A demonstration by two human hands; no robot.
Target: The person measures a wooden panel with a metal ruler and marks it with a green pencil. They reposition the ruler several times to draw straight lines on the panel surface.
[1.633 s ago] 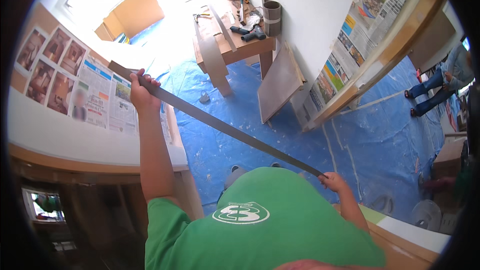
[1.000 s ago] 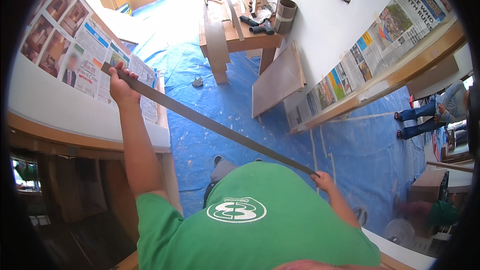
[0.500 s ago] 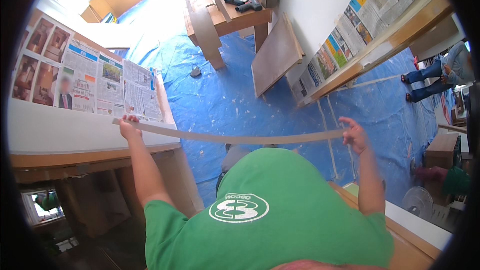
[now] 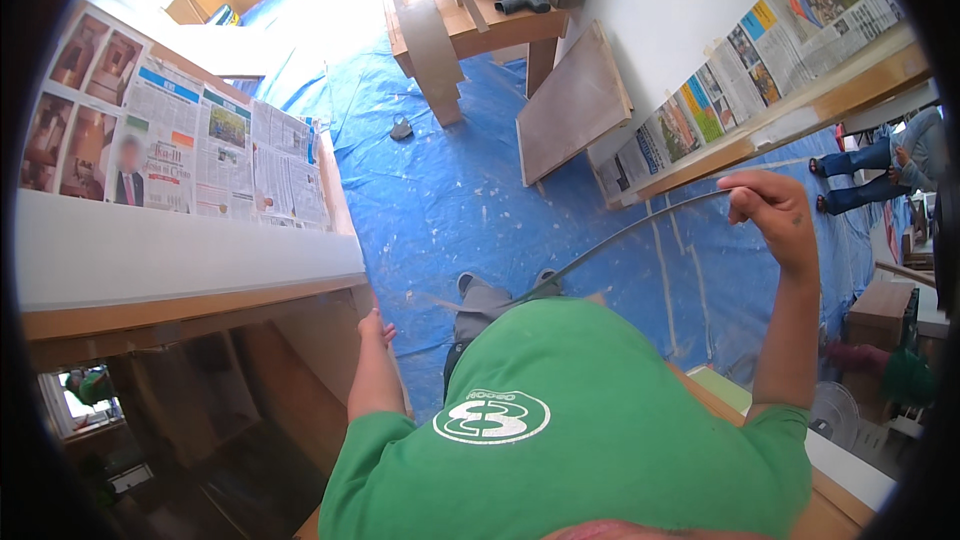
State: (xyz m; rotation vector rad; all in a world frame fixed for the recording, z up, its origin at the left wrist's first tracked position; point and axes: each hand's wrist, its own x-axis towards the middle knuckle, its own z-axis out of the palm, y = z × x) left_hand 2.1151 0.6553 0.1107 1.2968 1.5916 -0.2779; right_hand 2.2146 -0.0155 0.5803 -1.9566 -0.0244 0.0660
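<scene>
Left hand (image 4: 374,330) had released strip (image 4: 625,228), loosely open, empty; right hand (image 4: 778,214) pinched one end, sole hold.

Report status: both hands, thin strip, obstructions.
Right hand pinching thin strip's end. Left hand off it. Strip bowed, far end unclear. Nothing visibly blocking.

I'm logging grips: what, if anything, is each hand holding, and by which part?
The right hand pinches a thin strip by one end; the left hand appears empty.
</scene>
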